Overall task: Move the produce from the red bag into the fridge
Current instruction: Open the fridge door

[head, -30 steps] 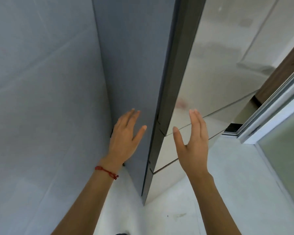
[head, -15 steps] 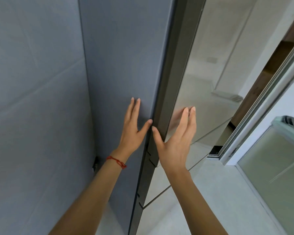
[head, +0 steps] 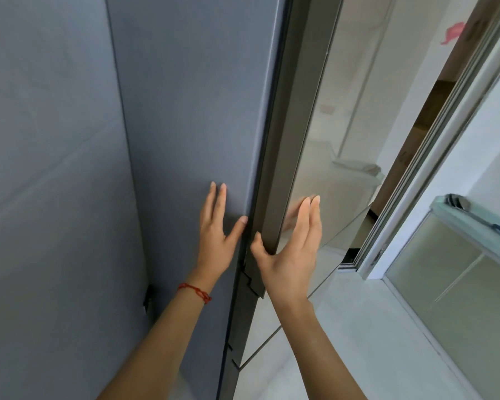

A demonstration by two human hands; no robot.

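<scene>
A tall fridge fills the middle of the head view, with a matte grey side panel [head: 191, 111] and a glossy mirror-like front door [head: 326, 157]. My left hand [head: 215, 235], with a red string at the wrist, lies flat and open on the grey side panel. My right hand [head: 292, 249] is open at the door's dark edge [head: 283, 174]: the thumb rests on the edge and the fingers reach across the glossy front. The door is closed. No red bag and no produce are in view.
A grey tiled wall [head: 46, 168] stands close on the left. On the right runs a sliding-door frame [head: 433, 168], and beyond it a counter edge [head: 474, 226] with frosted cabinet doors. Pale floor [head: 358, 327] lies below.
Both hands have risen from low beside the fridge corner and settled on it: the left onto the side panel, the right onto the door edge. The view has tilted upward.
</scene>
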